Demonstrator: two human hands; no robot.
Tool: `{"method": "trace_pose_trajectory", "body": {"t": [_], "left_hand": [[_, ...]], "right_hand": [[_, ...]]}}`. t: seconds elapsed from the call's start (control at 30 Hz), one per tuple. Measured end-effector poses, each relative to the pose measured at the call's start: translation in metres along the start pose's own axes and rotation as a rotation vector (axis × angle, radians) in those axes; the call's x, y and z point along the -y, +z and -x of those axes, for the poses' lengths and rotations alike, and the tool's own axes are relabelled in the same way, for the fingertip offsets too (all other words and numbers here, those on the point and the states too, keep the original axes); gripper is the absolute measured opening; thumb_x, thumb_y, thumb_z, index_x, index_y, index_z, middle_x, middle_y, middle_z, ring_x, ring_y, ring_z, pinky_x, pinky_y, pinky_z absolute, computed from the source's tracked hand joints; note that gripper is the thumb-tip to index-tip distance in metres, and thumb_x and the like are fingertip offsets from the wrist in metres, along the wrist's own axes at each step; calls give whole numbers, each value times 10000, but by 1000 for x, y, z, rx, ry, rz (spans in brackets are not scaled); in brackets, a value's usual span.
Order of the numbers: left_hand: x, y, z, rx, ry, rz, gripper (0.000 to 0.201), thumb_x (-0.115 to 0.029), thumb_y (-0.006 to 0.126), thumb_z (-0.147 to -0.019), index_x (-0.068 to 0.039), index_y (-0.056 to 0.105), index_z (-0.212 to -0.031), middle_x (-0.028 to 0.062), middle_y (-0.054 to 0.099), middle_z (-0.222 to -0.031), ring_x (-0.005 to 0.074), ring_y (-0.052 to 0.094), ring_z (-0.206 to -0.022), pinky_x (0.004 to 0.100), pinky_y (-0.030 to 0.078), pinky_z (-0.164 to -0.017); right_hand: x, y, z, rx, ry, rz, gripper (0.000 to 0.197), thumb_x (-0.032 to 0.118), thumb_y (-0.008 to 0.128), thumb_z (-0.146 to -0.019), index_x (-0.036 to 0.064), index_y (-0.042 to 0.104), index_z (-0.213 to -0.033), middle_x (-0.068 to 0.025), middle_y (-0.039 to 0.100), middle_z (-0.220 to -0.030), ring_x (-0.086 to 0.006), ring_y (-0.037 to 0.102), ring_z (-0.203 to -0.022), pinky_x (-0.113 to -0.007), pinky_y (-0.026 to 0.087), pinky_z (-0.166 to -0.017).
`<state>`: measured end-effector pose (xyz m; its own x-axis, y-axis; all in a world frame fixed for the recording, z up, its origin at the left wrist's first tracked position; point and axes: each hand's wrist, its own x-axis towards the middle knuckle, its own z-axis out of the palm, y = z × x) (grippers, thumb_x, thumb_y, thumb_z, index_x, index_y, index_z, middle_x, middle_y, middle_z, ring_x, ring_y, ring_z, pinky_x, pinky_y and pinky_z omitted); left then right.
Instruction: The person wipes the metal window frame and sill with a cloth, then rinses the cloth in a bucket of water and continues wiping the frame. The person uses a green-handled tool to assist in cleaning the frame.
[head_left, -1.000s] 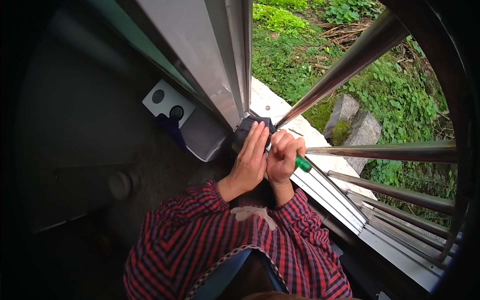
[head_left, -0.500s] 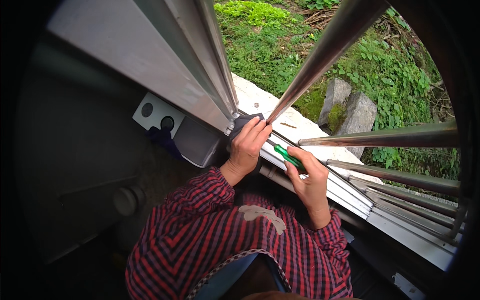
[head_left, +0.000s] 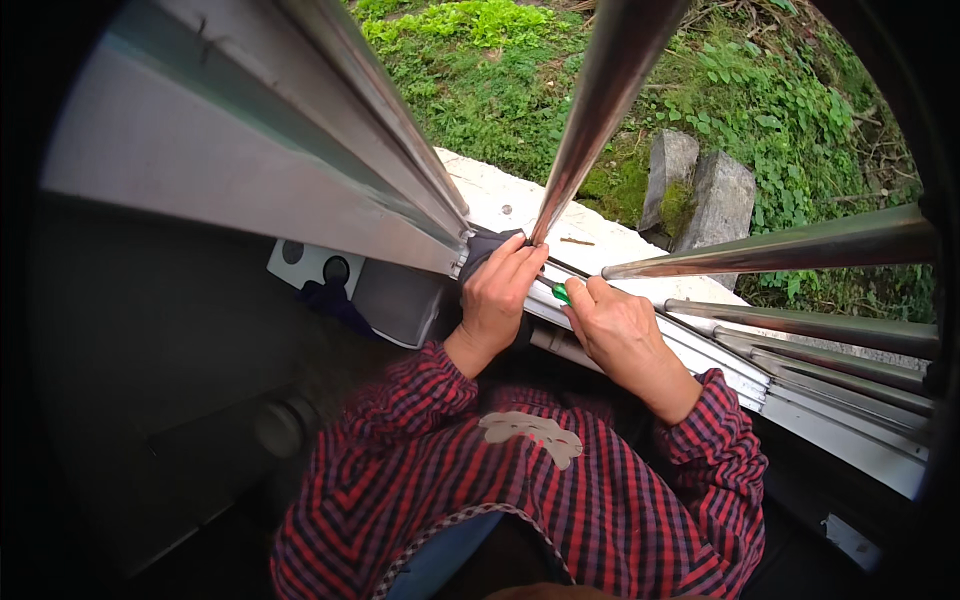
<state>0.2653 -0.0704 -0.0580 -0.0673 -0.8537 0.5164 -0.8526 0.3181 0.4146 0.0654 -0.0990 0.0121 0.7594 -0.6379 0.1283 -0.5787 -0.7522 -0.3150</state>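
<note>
A screwdriver with a green handle [head_left: 561, 292] is gripped in my right hand [head_left: 622, 328], whose fingers cover most of the handle. Its short visible shaft points left along the white window track [head_left: 680, 350], toward my left hand [head_left: 500, 292]. Fingers held together, my left hand presses a dark cloth [head_left: 484, 245] into the corner where the track meets the upright window frame. The screwdriver's tip is hidden by the left fingers and the cloth.
Metal bars [head_left: 612, 110] rise just beyond the track. Outside lie a pale ledge [head_left: 480, 185], grey stone blocks [head_left: 722, 200] and green plants. A window panel [head_left: 250, 185] stands at left above a white-and-grey box [head_left: 395, 300] with a dark cloth on it.
My right hand has turned over the screwdriver's handle, now covering more of it, and its elbow has swung outward to the right. My left hand stays on the cloth. The view has shifted slightly.
</note>
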Motion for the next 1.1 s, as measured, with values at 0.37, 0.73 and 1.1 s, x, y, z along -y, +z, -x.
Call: {"method": "trace_pose_trajectory", "body": {"t": [0.37, 0.73, 1.1], "left_hand": [[-29, -51, 50, 238, -136, 93, 496, -63, 753, -868, -3, 632, -1345, 208, 534, -1432, 432, 510, -1352, 505, 440, -1107], [-7, -8, 50, 1, -125, -114, 370, 5, 653, -914, 50, 637, -1281, 233, 648, -1272, 428, 598, -1229, 496, 478, -1059], [-16, -47, 43, 273, 28, -183, 333, -37, 686, -930, -8, 682, -1262, 188, 672, -1315, 392, 614, -1284, 467, 500, -1078]], "right_hand": [[-20, 68, -3, -195, -26, 137, 389, 77, 617, -831, -16, 612, -1208, -91, 558, -922, -242, 615, -847, -354, 537, -667], [-30, 80, -2, -267, -106, 203, 250, 96, 625, -825, -4, 633, -1054, -82, 555, -904, -230, 631, -769, -339, 558, -596], [-28, 99, -14, -401, -168, 214, 166, 136, 639, -827, 2, 652, -923, -104, 550, -860, -227, 622, -751, -324, 528, -563]]}}
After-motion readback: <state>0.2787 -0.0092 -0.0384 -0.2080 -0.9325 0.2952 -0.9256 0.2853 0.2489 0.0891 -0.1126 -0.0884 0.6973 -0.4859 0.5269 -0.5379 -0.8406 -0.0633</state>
